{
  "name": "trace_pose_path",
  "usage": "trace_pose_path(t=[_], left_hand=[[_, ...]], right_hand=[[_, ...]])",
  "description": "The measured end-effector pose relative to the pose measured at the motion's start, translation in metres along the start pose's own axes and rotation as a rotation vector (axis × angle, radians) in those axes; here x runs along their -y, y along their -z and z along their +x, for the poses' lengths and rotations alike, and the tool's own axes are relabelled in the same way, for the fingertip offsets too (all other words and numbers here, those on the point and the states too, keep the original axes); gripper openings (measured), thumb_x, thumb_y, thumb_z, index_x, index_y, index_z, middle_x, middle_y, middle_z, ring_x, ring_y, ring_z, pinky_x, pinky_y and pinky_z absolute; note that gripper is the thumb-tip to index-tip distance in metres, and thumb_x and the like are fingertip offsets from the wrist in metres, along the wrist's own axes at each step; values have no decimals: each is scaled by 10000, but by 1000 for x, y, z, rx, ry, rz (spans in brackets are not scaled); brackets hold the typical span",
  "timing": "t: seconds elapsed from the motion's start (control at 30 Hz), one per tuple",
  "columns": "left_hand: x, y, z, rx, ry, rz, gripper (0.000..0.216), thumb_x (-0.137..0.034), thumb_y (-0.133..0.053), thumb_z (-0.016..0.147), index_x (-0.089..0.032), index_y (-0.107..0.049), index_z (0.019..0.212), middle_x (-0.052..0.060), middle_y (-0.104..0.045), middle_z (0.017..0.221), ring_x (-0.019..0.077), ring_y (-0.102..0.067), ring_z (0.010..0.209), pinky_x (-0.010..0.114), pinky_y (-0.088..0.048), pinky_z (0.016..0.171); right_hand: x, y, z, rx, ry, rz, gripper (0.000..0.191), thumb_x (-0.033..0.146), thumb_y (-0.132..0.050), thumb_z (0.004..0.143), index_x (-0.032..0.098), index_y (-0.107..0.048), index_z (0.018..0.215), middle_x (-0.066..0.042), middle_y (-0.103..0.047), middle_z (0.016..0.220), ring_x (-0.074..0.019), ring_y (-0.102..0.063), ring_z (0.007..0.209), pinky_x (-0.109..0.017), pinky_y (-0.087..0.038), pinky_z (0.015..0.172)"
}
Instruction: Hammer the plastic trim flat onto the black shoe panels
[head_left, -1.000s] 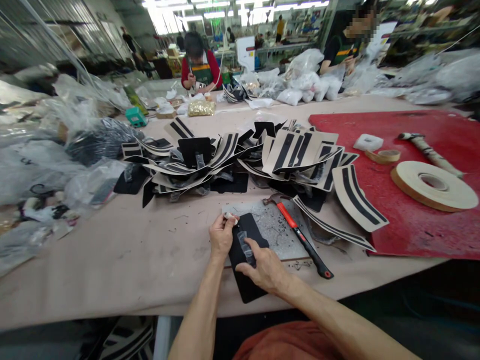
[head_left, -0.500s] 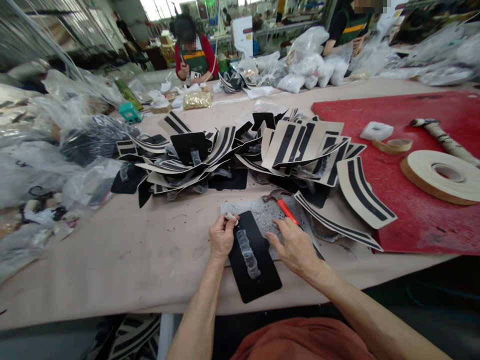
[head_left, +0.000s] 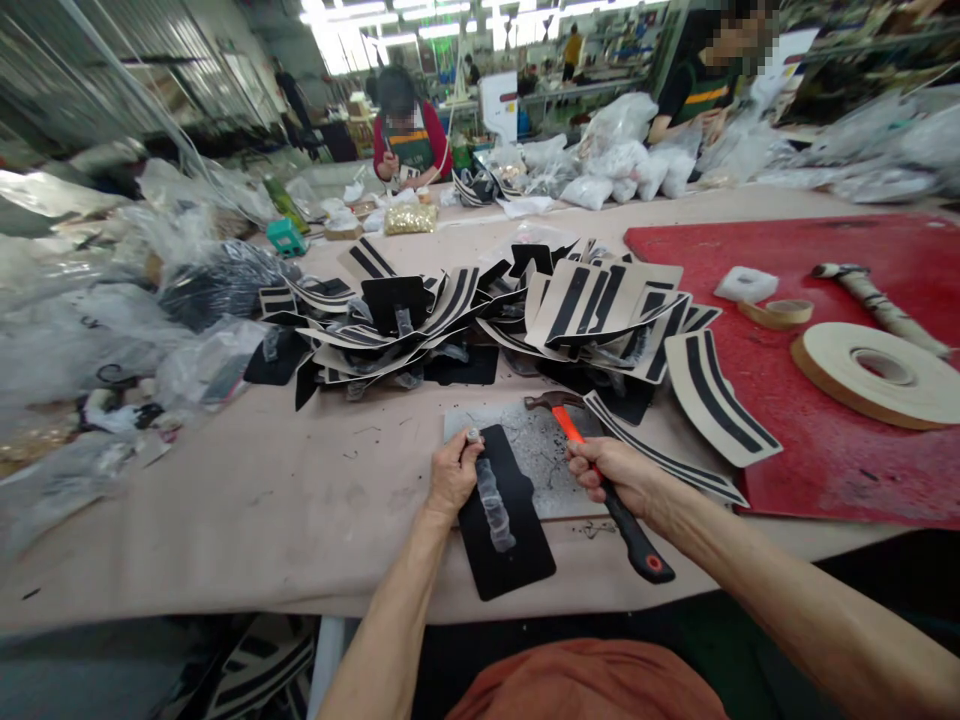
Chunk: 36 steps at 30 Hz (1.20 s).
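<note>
My left hand (head_left: 452, 478) is closed round a small metal punch (head_left: 472, 436) that stands at the top edge of a flat black piece (head_left: 502, 540). A strip of clear plastic (head_left: 495, 505) lies along that piece. The piece rests partly on a grey scarred plate (head_left: 541, 450). My right hand (head_left: 619, 472) grips the handle of a red and black hammer (head_left: 596, 480), whose head sits over the plate's far edge.
A big heap of black and striped beige cut pieces (head_left: 525, 310) lies behind the plate. To the right is a red mat (head_left: 825, 450) with tape rolls (head_left: 874, 370) and a wrapped mallet (head_left: 877, 305). Plastic bags (head_left: 112, 330) crowd the left. Other people work at the far end.
My right hand left the black piece, moved right and took hold of the hammer handle. My left hand stayed at the piece's top edge with the punch.
</note>
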<state>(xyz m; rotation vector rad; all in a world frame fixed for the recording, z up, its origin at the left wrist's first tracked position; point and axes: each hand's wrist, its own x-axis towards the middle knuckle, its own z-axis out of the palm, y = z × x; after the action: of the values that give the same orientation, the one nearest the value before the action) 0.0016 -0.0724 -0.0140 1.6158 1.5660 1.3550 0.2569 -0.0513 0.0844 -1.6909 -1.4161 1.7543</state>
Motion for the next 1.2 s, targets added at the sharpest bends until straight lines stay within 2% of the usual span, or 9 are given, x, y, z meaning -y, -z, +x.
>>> trace_pose_path(t=[0.07,0.2,0.37,0.43,0.6,0.67,0.8,1.0,1.2], left_hand=[[1,-1,0,7,20,-28,150,-286,-602,867,-238,-719,948,51,-760,886,223,-713,840,328,-542,824],[3,0,0,26,-4,6,159,-285,-574,881,-235,-710,946,50,-757,925,218,-708,884,324,-530,850],[4,2,-1,28,-29,25,160,-282,-570,885,-227,-717,917,46,-747,854,206,-699,794,303,-529,779],[2,3,-1,30,-13,-3,158,-280,-569,887,-228,-715,915,42,-746,869,203,-699,818,297,-524,798],[-5,4,0,41,-16,-33,157,-255,-560,891,-229,-711,921,37,-746,899,199,-697,853,302,-523,827],[-5,4,1,43,-19,-34,153,-254,-564,887,-227,-714,903,39,-747,879,201,-699,833,302,-527,810],[-1,4,1,72,-40,24,164,-259,-550,901,-220,-709,900,48,-745,851,200,-695,793,297,-527,760],[1,4,-1,89,-40,45,179,-254,-519,924,-213,-687,969,44,-749,943,189,-699,883,297,-531,837],[3,4,-2,83,-42,95,177,-271,-533,915,-198,-691,883,36,-737,823,180,-693,763,280,-540,746]], right_hand=[[15,-10,-13,-80,145,-56,252,395,-344,958,223,-434,797,56,-415,579,-92,-338,409,-215,-284,400],[28,-25,-29,-381,636,-649,355,452,-313,1006,206,-484,817,-2,-493,615,-135,-458,514,-262,-250,494],[36,-25,-28,-230,633,-1157,273,378,-393,1017,184,-534,887,-16,-527,582,-141,-449,465,-297,-136,493],[55,-20,-36,-282,691,-1097,299,403,-371,1027,196,-520,871,2,-500,567,-131,-414,448,-292,-139,490],[87,-21,-55,-662,902,-553,401,478,-176,1058,238,-439,873,19,-481,620,-125,-432,491,-252,-291,508],[72,-26,-49,-591,848,-651,393,464,-203,1054,232,-443,847,9,-494,597,-129,-452,486,-257,-308,511],[39,-25,-27,-211,587,-1176,311,410,-372,1019,190,-529,866,-40,-576,591,-164,-526,487,-284,-236,490],[52,-21,-27,-380,563,-1106,361,346,-233,1058,165,-529,956,-53,-614,678,-164,-566,548,-278,-248,518],[32,-21,-26,-131,483,-1171,308,398,-359,1025,176,-546,925,-43,-602,653,-170,-550,536,-271,-250,518]])
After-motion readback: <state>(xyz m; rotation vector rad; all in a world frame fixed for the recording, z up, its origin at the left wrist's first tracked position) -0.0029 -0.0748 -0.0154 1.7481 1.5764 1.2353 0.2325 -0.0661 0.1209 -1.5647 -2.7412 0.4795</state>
